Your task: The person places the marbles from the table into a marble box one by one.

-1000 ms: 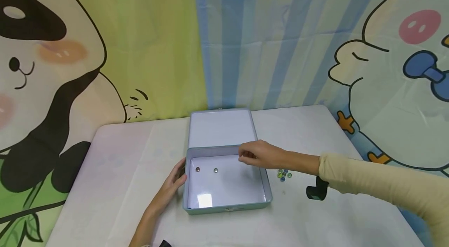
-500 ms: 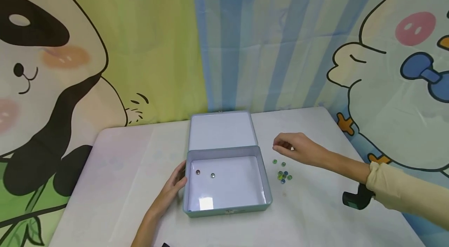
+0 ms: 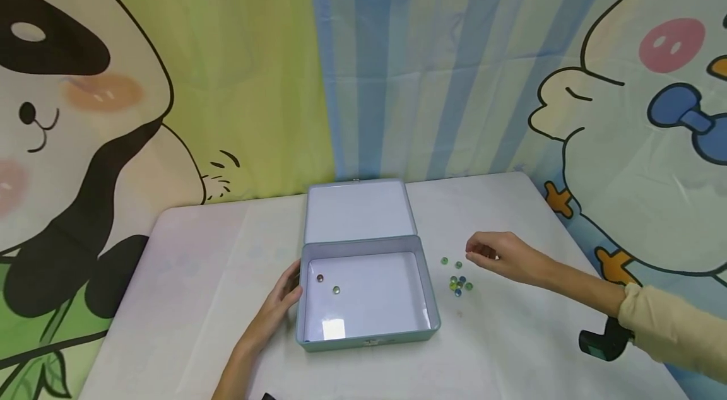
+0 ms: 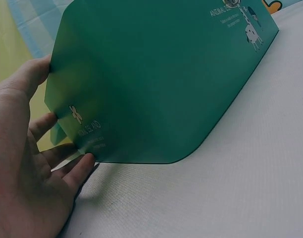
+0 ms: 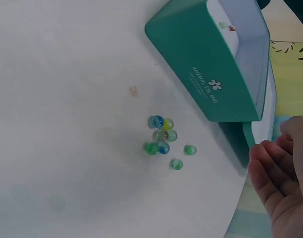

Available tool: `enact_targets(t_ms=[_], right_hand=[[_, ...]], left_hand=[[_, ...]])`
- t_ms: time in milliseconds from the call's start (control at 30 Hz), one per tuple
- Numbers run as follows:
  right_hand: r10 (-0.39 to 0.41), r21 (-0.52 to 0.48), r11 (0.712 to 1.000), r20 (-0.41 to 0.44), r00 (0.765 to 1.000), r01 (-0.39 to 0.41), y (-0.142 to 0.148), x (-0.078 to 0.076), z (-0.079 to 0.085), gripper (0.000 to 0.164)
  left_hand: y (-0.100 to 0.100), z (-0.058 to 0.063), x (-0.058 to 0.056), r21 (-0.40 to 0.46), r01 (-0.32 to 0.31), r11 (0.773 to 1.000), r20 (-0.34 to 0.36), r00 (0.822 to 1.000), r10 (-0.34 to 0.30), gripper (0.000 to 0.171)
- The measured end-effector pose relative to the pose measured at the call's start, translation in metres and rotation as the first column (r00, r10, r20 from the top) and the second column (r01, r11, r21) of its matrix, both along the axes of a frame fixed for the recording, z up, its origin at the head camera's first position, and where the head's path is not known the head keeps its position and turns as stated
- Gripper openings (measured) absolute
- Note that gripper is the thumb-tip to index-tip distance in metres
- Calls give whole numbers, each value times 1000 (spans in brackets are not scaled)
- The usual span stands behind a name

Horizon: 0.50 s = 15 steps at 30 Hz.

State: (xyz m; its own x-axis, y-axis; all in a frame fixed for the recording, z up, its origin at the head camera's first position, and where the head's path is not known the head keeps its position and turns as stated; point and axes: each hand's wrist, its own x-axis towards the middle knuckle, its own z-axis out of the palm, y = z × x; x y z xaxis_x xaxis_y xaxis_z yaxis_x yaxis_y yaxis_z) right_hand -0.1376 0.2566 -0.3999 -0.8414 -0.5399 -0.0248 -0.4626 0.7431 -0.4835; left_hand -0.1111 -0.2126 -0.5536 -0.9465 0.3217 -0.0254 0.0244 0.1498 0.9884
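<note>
An open green tin box (image 3: 369,343) with a pale inside stands on the table, its lid (image 3: 359,211) folded back behind it. Two glass marbles lie inside: a brownish marble (image 3: 320,278) and a clear greenish marble (image 3: 336,290). My left hand (image 3: 272,308) rests against the box's left wall; in the left wrist view its spread fingertips touch the green side (image 4: 141,89). Right of the box lies a loose group of several green, blue and yellow marbles (image 5: 163,136). Above the table, right of them, hovers my right hand (image 3: 508,256), fingers loosely curled, with nothing seen in it.
A white cloth covers the table (image 3: 511,337). Behind it hangs a curtain (image 3: 386,72) printed with stripes and cartoon animals. Two stray marbles, one of them a green marble (image 3: 445,260), lie slightly behind the main group, near the box's right wall.
My right hand has swung from above the box to the right, past the marbles on the table. Inside the box the clear marble has rolled left and nearer. My left hand stays put.
</note>
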Motion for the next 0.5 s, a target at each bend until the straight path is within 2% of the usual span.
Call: enact_targets(t_ms=[167,300,500], right_hand=[[45,40,998,65,997,-47,10,2,-30,12],[52,51,997,71,996,-56,14,0,-52,15],[83,53,995,61,995,-86,13,-6,-72,15]], left_hand=[[-2,0,0,1,-2,1000,7,1000,2,56],[-2,0,0,-3,-3,1000,10,1000,3,56],[1,0,0,-5,-7,1000,13,1000,7,56]])
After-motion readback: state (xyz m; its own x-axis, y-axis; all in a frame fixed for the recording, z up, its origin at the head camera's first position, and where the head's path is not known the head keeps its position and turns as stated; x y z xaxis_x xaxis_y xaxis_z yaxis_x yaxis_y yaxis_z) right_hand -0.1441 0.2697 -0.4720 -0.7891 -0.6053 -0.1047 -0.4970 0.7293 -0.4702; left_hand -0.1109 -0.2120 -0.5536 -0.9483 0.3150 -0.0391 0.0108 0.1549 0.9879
